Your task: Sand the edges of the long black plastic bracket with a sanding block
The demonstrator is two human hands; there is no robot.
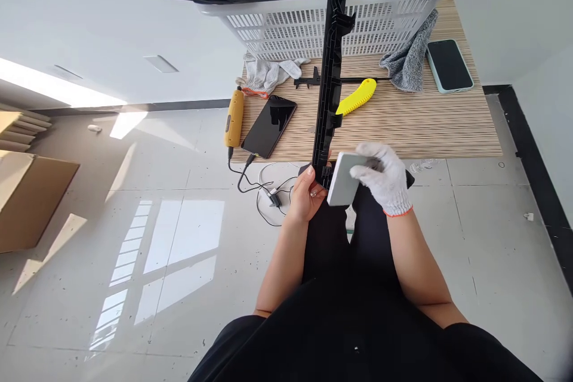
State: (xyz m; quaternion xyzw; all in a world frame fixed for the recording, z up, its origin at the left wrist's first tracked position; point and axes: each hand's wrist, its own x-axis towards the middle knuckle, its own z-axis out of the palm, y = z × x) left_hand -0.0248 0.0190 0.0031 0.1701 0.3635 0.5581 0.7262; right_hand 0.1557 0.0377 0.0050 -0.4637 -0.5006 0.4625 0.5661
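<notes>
My bare left hand [308,194] is closed around the near end of a long black plastic strip [331,65] that stands up and reaches away over the table. My right hand [384,178], in a white knit glove with an orange cuff, grips a grey-white rectangular block [342,180] and presses it against the strip's lower end, just off the table's front edge. Both hands are above my lap, which is in black clothing.
A wood-grain table [425,125] holds a white perforated basket [290,30] piled with black plastic parts, a yellow cutter [357,97], a dark phone [270,125], a second phone [449,65], a grey cloth [409,59], white gloves [268,73] and a yellow tool [233,119] with cables. Cardboard [27,200] lies at left.
</notes>
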